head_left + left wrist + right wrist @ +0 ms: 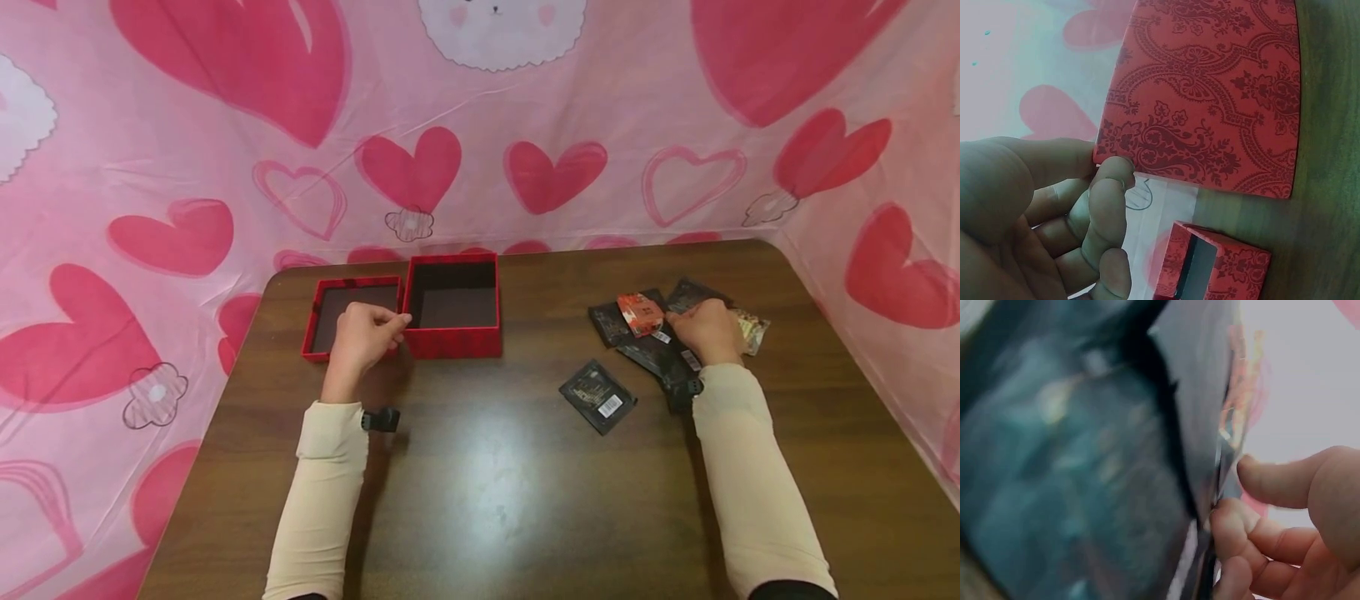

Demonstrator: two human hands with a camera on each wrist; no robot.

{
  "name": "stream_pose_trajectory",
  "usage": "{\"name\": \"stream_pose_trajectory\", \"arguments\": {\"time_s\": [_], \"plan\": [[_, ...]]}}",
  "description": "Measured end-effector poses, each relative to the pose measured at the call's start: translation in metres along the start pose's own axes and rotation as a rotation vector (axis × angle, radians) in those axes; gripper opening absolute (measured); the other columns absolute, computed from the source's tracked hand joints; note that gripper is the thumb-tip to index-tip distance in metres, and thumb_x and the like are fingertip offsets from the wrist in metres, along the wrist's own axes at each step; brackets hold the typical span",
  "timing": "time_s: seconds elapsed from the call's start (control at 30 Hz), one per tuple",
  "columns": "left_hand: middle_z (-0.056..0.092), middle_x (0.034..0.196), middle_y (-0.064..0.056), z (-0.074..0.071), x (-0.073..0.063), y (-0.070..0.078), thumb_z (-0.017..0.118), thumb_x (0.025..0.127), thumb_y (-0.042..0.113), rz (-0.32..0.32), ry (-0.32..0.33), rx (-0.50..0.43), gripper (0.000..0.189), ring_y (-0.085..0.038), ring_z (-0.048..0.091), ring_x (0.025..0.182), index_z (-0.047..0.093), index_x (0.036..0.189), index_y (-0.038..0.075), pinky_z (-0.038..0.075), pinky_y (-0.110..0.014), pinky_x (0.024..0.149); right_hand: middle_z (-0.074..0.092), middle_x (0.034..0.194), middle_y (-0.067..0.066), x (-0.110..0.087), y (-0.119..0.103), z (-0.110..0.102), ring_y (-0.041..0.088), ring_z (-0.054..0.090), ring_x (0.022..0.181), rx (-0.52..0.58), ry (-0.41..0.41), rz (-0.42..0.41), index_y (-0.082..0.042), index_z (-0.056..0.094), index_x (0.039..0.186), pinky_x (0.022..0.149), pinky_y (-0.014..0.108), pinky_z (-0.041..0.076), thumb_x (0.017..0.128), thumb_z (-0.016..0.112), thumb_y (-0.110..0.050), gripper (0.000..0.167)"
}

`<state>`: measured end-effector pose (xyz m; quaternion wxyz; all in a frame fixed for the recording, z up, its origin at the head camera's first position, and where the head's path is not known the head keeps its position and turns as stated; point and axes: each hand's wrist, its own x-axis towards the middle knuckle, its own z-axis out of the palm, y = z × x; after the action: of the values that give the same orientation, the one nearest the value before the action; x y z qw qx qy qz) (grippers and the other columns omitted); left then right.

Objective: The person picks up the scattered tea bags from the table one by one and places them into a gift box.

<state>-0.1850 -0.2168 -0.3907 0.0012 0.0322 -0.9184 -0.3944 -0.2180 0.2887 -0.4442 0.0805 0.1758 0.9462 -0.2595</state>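
My left hand (366, 333) pinches the near left corner of a red patterned box (454, 342), its thumb and index finger at the rim. The box stands upright with its dark inside showing; its patterned wall (1204, 94) fills much of the left wrist view. Over at the right, my right hand (705, 329) reaches into a loose pile of black sachets (652, 354). Its thumb and curled index finger meet at a black sachet's edge (1230, 486). An orange packet (641, 314) lies on the pile, left of that hand.
Left of the box lies a shallow red lid (318, 317) with its dark inside up, partly behind the left hand. One black sachet (597, 396) with a white label lies apart from the pile. A yellowish packet (752, 331) shows beyond the right hand. Pink heart-patterned cloth (480, 192) surrounds the wooden table (465, 517).
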Motion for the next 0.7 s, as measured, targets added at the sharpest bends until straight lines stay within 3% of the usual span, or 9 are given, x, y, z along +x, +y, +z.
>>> {"name": "stream_pose_trajectory", "arguments": {"time_s": [0.17,0.3,0.47,0.57,0.7], "plan": [[0.073,0.074,-0.01,-0.001,0.001,0.001,0.073,0.094,0.031,-0.001,-0.002,0.002,0.03,-0.035,0.071,0.072,0.079,0.093,0.001,0.051,-0.033,0.057,0.062,0.104,0.029,-0.002,-0.008,-0.004,0.036,0.053,0.079,-0.043,-0.046,0.003,0.003,0.071,0.093,0.055,0.045,0.044,0.09,0.061,-0.064,0.068],[0.073,0.074,-0.01,-0.001,0.001,0.002,0.073,0.094,0.029,0.0,0.001,-0.004,0.029,-0.034,0.071,0.071,0.079,0.092,0.002,0.05,-0.034,0.057,0.054,0.116,0.037,-0.001,-0.012,-0.008,0.041,0.051,0.087,-0.076,-0.116,0.015,0.013,0.061,0.112,0.062,0.05,0.046,0.092,0.06,-0.061,0.077],[0.073,0.074,-0.01,-0.001,0.0,0.0,0.073,0.094,0.028,-0.002,-0.005,-0.009,0.027,-0.033,0.071,0.071,0.079,0.091,0.002,0.051,-0.033,0.058,0.047,0.128,0.041,0.003,-0.013,-0.01,0.046,0.051,0.097,-0.11,-0.19,0.016,0.018,0.048,0.131,0.071,0.058,0.049,0.094,0.058,-0.059,0.086],[0.073,0.075,-0.01,-0.001,0.0,-0.001,0.073,0.094,0.029,-0.009,-0.011,-0.011,0.027,-0.029,0.071,0.069,0.079,0.092,0.003,0.052,-0.033,0.059,0.044,0.133,0.043,0.004,-0.012,-0.009,0.05,0.051,0.105,-0.106,-0.21,0.023,0.02,0.043,0.135,0.077,0.062,0.049,0.095,0.056,-0.057,0.087],[0.073,0.076,-0.01,-0.001,0.0,-0.002,0.073,0.095,0.03,-0.02,-0.021,-0.02,0.028,-0.025,0.07,0.068,0.079,0.093,0.003,0.053,-0.033,0.06,0.047,0.131,0.042,0.005,-0.011,-0.005,0.05,0.053,0.108,-0.099,-0.203,0.031,0.02,0.046,0.133,0.08,0.063,0.048,0.1,0.053,-0.047,0.074]]}}
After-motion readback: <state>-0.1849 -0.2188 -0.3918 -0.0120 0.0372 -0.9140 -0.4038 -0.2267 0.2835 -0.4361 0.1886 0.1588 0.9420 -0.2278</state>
